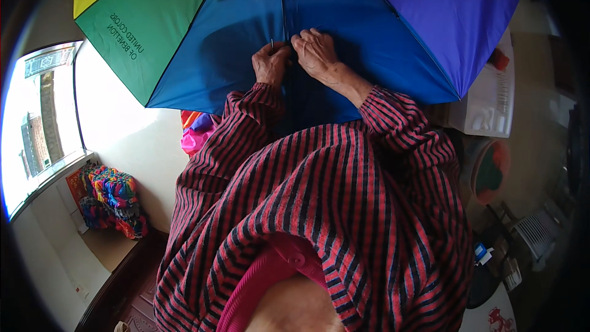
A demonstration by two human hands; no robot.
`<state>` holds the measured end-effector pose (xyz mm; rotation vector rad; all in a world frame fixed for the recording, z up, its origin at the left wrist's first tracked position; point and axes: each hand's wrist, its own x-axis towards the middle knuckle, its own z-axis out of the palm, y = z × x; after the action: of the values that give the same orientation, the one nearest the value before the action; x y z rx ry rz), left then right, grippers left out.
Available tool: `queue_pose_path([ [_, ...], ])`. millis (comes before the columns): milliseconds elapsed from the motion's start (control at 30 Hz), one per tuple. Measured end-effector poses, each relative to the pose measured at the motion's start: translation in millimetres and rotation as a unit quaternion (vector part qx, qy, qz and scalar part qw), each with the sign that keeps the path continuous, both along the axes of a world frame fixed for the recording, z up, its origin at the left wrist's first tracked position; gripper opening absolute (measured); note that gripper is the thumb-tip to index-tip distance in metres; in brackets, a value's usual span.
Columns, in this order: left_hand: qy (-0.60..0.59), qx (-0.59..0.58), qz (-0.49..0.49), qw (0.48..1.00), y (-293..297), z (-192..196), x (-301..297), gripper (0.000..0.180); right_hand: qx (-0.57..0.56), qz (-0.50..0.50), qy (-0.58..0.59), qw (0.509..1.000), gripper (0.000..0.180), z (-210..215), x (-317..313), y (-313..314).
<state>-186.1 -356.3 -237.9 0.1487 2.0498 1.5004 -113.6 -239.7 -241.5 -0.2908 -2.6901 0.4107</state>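
An opened umbrella [362,37] with yellow, green, blue and purple panels spreads in front of me, its inner side and dark ribs facing me. At its middle rib [283,6], between two blue panels, both my hands work close together. My left hand [269,64] is closed in a pinch, and a thin, short metal piece like a needle [272,43] sticks up from its fingers. Just to the right, my right hand [316,54] has its fingers curled closed against the blue fabric at the rib. Its fingertips are partly hidden.
Bundles of colourful fabric [114,193] sit by the bright window on the left. More bright cloth [198,130] shows below the umbrella's edge. To the right are a white plastic container [488,107], a round tub [490,172] and a grey slatted object [539,230].
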Motion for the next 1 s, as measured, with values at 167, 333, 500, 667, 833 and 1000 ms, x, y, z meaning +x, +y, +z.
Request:
queue_pose_path([
  [167, -0.013, 0.024, 0.012, 1.0, 0.2, -3.1, 2.1, 0.021, -0.022, 0.032, -0.001, 0.999, 0.001, 0.9, -1.2, 3.5],
  [333, -0.026, 0.01, 0.007, 1.0, -1.4, 0.7, -0.1, 0.022, -0.066, 0.022, -0.005, 0.998, 0.002, -0.3, -10.7, 9.2],
  [500, -0.002, 0.024, 0.068, 0.997, 0.8, 5.2, 3.4, 0.021, -0.039, 0.024, -0.027, 0.999, 0.012, 2.8, -19.0, 1.8],
  [667, 0.015, 0.053, 0.08, 0.995, -4.3, -11.3, -1.1, 0.019, -0.068, -0.018, -0.121, 0.99, 0.015, 19.5, -24.3, -11.1],
  [833, 0.096, 0.134, 0.106, 0.981, -4.0, -45.5, -9.7, 0.017, 0.032, 0.068, -0.092, 0.993, 0.02, 8.6, -46.0, -15.4],
  [1000, 0.014, 0.039, 0.064, 0.997, -7.0, -17.8, -3.2, 0.014, -0.073, 0.045, -0.151, 0.985, 0.014, 29.1, -42.3, -4.8],
])
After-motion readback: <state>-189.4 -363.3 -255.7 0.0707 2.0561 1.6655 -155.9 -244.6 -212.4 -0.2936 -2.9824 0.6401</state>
